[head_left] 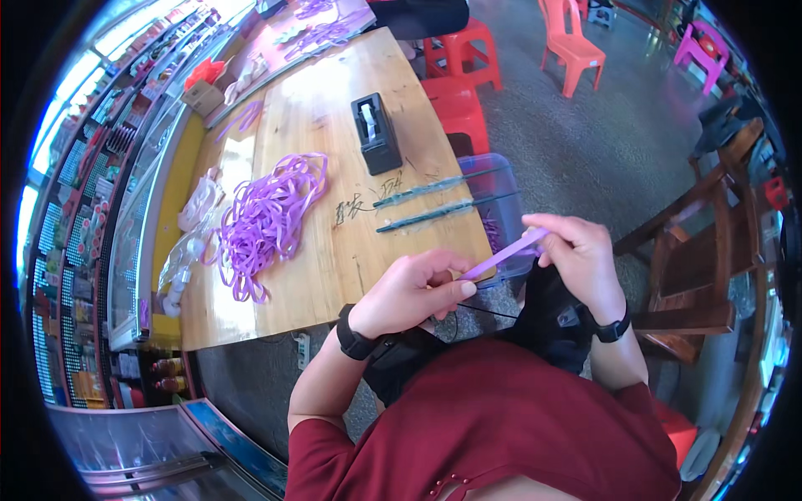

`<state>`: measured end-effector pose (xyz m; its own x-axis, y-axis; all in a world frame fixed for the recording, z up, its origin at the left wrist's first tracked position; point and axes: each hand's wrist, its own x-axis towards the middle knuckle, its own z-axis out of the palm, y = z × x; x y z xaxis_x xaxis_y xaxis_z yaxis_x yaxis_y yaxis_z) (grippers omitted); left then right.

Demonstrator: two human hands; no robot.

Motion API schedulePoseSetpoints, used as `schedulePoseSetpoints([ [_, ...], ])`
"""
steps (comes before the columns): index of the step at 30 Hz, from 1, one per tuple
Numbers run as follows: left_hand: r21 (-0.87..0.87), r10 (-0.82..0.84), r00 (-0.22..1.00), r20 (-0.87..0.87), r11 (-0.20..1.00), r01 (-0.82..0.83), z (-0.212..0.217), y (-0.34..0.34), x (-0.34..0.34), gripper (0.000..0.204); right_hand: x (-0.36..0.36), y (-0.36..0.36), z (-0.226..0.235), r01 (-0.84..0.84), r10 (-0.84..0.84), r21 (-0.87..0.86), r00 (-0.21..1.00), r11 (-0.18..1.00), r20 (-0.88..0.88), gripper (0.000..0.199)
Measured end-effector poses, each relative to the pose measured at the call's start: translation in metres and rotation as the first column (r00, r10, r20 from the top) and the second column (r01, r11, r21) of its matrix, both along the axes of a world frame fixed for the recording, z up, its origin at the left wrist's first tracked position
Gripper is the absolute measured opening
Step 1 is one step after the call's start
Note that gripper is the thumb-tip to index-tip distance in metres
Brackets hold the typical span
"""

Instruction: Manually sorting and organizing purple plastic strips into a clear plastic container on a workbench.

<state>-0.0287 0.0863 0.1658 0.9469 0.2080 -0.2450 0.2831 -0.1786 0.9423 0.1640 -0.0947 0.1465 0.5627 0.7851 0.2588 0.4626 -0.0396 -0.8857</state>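
Note:
Between my two hands a short length of purple ribbon (506,254) is stretched at a slant, over the table's near right corner. My left hand (418,286) pinches its lower end between thumb and forefinger. The other end is gripped by my right hand (576,255), a little higher and farther right. A tangled heap of purple ribbons (266,221) lies on the wooden table (322,288) to the left. Two thin dark green sticks (426,217) rest side by side near the right edge, tips jutting past it. Behind them stands a black tape dispenser (376,138).
A translucent blue bin (505,179) with purple pieces inside stands against the table's right edge. Clear plastic bags (188,250) lie at the left edge. Red stools (459,108), a red chair (572,50) and a wooden chair (697,250) stand on the right. Stocked shelves line the left.

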Motion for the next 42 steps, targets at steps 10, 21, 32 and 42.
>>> schedulePoseSetpoints([
  [10,-0.242,0.091,0.985,0.146,0.969,-0.053,-0.012,0.006,-0.010,0.028,0.024,-0.014,-0.037,0.121,-0.144,-0.129,0.972,0.984,-0.186,0.023],
  [21,-0.185,0.096,0.984,0.147,0.980,-0.068,-0.012,-0.008,0.008,0.032,-0.015,0.015,-0.021,-0.256,0.267,-0.086,0.948,0.963,0.172,0.053],
  [32,-0.282,0.032,0.998,0.054,0.959,-0.015,-0.015,-0.004,0.001,0.035,-0.022,0.027,-0.019,-0.156,0.150,0.105,0.987,0.982,0.064,0.017],
  [42,-0.199,-0.013,0.981,0.195,0.979,0.052,-0.019,-0.016,0.028,0.030,-0.015,0.026,-0.009,-0.097,-0.034,0.245,0.878,0.965,0.478,0.021],
])
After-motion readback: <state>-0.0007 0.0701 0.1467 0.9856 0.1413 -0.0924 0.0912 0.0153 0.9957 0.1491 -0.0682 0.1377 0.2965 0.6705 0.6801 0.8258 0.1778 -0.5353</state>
